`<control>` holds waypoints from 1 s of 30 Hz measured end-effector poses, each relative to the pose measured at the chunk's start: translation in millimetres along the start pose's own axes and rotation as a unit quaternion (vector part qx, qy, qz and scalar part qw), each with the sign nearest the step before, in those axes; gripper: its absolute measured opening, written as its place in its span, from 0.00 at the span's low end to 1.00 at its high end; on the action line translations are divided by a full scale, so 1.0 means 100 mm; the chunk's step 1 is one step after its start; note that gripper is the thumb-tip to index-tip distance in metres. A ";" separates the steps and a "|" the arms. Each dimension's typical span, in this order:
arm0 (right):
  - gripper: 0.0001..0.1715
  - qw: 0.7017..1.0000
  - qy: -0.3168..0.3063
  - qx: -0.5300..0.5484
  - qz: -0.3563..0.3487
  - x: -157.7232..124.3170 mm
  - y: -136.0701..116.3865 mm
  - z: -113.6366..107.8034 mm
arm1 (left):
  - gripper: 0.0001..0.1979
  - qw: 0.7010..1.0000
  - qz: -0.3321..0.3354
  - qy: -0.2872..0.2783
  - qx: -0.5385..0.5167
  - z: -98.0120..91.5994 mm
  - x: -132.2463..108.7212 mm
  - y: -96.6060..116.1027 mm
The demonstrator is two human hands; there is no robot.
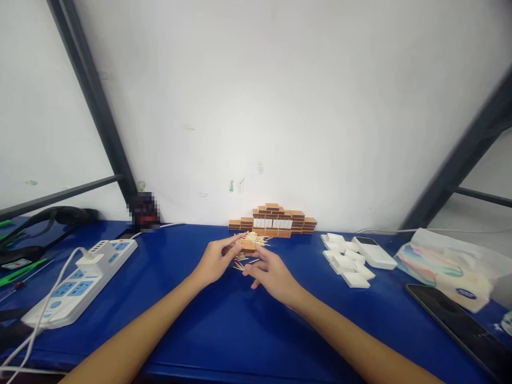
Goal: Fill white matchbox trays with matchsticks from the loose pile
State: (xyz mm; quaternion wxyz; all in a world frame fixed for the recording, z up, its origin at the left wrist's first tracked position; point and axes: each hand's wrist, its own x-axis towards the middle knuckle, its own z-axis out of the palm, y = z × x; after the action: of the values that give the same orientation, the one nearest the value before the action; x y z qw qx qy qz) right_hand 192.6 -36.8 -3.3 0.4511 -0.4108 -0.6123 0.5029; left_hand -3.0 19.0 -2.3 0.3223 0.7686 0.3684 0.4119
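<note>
My left hand [216, 260] pinches a small orange matchbox [247, 245] at its left end, holding it just above a loose heap of matchsticks [248, 250] on the blue table [224, 320]. My right hand [271, 273] is close beside it, fingers curled over the matchsticks at the box's right side; what its fingertips hold is too small to make out. Behind the heap a stack of orange matchboxes [274, 218] stands against the white wall.
Several white inner trays [346, 260] lie to the right, next to a white power bank [374, 252]. A tissue pack [444, 269] and a dark phone [460, 322] sit at far right. A white and blue power strip [80, 281] with cables lies at left.
</note>
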 end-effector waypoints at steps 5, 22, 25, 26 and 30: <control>0.35 1.000 -0.010 0.005 -0.006 -0.02 -0.01 -0.02 | 0.26 0.999 0.011 -0.005 0.033 0.02 -0.01 -0.03; 0.36 0.999 -0.033 0.009 0.021 0.01 0.02 -0.09 | 0.29 0.998 0.010 -0.048 0.041 0.06 -0.03 -0.06; 0.40 0.999 -0.037 -0.013 0.026 0.04 0.02 -0.18 | 0.27 0.999 0.016 -0.006 0.033 -0.04 0.11 -0.16; 0.41 0.999 -0.030 -0.023 0.031 0.06 0.03 -0.24 | 0.26 0.999 0.013 0.030 0.038 -0.11 0.19 -0.22; 0.32 0.998 0.020 -0.054 0.040 0.16 0.11 -0.59 | 0.28 0.990 -0.004 0.096 0.103 -0.44 0.65 -0.53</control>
State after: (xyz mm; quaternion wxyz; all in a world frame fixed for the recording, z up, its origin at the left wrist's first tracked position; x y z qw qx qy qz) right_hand 246.1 -5.7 -7.1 0.4195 -0.4689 -0.6124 0.4786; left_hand -32.2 109.2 1.2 0.2067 0.7532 0.4410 0.4421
